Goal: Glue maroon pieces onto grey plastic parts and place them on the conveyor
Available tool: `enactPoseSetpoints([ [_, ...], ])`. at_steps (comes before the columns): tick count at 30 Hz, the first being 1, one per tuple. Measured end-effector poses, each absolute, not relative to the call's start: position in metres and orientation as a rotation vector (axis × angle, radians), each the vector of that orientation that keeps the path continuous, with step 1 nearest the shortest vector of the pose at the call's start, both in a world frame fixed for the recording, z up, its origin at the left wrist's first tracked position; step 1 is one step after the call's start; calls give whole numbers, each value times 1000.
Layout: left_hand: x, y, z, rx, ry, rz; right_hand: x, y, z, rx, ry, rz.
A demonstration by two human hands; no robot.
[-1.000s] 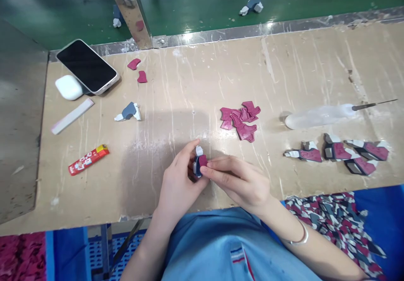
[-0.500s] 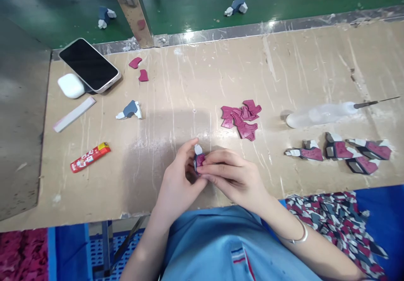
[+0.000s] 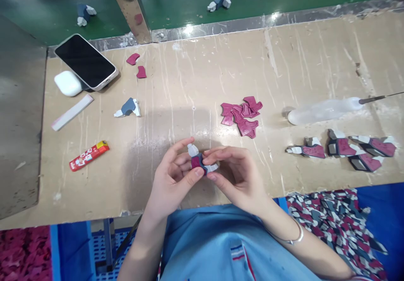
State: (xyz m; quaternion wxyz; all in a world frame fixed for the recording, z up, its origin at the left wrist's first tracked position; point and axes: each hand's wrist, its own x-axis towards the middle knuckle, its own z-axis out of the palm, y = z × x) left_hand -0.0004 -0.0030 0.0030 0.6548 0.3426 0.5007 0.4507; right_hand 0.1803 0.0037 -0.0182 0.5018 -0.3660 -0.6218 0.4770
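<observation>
Near the table's front edge, both hands hold a small plastic toy part [image 3: 196, 160], dark blue with white ends and a maroon panel on it. My left hand [image 3: 176, 173] grips it with the thumb on its lower side and the index finger by the upper white end. My right hand [image 3: 235, 173] pinches its right end between thumb and fingers. Loose maroon panels [image 3: 248, 127] lie in a pile beyond my right hand. A blue-and-white part [image 3: 128, 106] rests to the left, with no maroon panel visible on its upper face.
On the right are a translucent bottle [image 3: 325, 111] with a needle tip and several assembled parts [image 3: 312, 150]. To the left lie a phone [image 3: 85, 62], a white case [image 3: 67, 83], a pale strip [image 3: 72, 112] and a red packet [image 3: 89, 156]. Bins of parts [image 3: 331, 226] stand below the edge.
The part has turned in my hands, so its maroon panel and both white ends now show. My right hand has shifted its pinch to the right end. The camera view has moved slightly.
</observation>
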Motion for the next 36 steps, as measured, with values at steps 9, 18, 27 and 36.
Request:
enactPoseSetpoints([
  [9,-3,-3,-1,781,1061,1017,181,5,-22,-959,-1464,1068],
  [18,-2,-1,4,911,1182,941,176,6,-24,-962,-1515,961],
  [27,2,-5,2,910,1212,1040,180,6,-22,-917,-1478,1054],
  [36,12,-7,-4,1188,1328,1228,181,9,-13,-1046,-1460,1306],
])
